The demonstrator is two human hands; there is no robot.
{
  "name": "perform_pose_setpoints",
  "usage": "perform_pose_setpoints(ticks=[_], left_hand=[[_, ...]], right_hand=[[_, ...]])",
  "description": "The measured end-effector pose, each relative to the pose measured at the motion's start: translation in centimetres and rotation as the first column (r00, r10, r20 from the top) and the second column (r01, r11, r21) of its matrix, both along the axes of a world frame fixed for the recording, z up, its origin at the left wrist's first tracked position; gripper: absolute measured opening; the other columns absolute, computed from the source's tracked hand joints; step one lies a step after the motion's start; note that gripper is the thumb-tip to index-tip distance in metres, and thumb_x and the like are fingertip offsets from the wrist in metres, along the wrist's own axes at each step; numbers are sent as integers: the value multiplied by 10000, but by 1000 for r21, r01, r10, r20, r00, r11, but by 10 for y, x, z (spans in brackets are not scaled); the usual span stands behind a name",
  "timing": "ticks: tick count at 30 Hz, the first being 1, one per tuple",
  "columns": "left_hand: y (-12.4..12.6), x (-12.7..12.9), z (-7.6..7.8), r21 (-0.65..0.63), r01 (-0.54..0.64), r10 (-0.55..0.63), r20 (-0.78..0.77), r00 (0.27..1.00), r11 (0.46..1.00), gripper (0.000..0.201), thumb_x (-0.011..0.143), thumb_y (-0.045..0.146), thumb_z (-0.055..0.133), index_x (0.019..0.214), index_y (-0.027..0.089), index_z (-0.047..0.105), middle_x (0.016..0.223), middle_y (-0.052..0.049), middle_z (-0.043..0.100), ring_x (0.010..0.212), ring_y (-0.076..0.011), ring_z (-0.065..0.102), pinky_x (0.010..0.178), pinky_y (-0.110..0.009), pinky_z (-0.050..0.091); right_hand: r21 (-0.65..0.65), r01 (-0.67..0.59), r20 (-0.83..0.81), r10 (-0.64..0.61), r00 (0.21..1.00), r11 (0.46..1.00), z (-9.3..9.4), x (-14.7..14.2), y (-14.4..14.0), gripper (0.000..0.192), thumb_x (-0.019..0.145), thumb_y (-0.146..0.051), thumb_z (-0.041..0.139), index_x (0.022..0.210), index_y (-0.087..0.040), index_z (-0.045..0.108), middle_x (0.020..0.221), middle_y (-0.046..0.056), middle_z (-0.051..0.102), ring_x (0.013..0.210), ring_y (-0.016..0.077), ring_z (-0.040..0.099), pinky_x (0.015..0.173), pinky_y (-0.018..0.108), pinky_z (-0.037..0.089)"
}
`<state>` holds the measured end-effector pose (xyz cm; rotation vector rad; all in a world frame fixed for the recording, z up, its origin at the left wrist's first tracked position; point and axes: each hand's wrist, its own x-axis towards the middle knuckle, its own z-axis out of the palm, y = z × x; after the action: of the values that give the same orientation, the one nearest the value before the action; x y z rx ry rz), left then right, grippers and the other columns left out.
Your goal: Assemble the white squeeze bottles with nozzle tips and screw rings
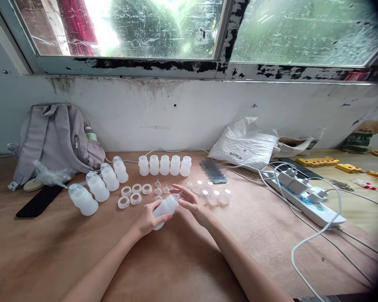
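Observation:
My left hand [151, 216] is wrapped round the body of a frosted white baby bottle [166, 207], which tilts to the right. At its top, a clear teat [177, 194] is between the fingers of my right hand [190, 202]. Several loose teats [158, 191] stand just behind the bottle. To their left lie several white screw rings [135, 198]. Clear dome caps [213, 199] are grouped right of my right hand. Several open bottles [164, 165] form a row at the back, and several bottles with covered tops [97, 186] stand in a slanting line on the left.
A grey backpack [56, 138], a plastic bag [52, 174] and a black phone-like slab [39, 203] are at the left. A blurred-out phone [214, 171] lies behind the caps. A white parcel bag [244, 142] and a power strip [305, 205] with loose cables occupy the right.

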<state>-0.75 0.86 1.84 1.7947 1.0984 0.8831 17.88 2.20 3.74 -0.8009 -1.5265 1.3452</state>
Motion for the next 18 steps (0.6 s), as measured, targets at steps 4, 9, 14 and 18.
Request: perform_pose_setpoints(ticks=[4, 9, 14, 18], left_hand=[[-2, 3, 0, -97, 16, -6, 104, 995, 995, 320, 699, 440, 572, 805, 139, 590, 666, -3, 544, 606, -128, 477, 535, -216, 348], [-6, 7, 3, -285, 139, -46, 310, 950, 949, 364, 721, 456, 547, 868, 123, 550, 726, -42, 578, 633, -147, 528, 547, -231, 383], [-11, 11, 5, -411, 229, -54, 396, 917, 883, 413, 731, 497, 521, 913, 126, 501, 710, -53, 576, 573, -151, 553, 496, -238, 396], [-12, 11, 7, -394, 216, -50, 389, 920, 893, 398, 712, 477, 563, 899, 131, 503, 714, -36, 556, 592, -139, 540, 507, -226, 384]], right_hand=[[-54, 17, 57, -14, 998, 998, 4, -2, -2, 285, 688, -372, 634, 910, -196, 604, 885, 49, 607, 799, 180, 561, 750, 329, 441], [-121, -85, -94, 74, 993, 989, 2, -3, -2, 377, 686, -328, 654, 1039, -225, 571, 1011, 55, 591, 926, 193, 537, 821, 332, 414], [-182, -101, -183, 67, 981, 978, 0, -5, -2, 324, 684, -274, 666, 994, -205, 609, 975, 60, 616, 929, 198, 542, 820, 322, 396], [-199, -121, -218, 77, 973, 972, -1, -5, -3, 374, 655, -292, 688, 1010, -209, 606, 1015, 69, 610, 949, 208, 537, 821, 330, 392]])
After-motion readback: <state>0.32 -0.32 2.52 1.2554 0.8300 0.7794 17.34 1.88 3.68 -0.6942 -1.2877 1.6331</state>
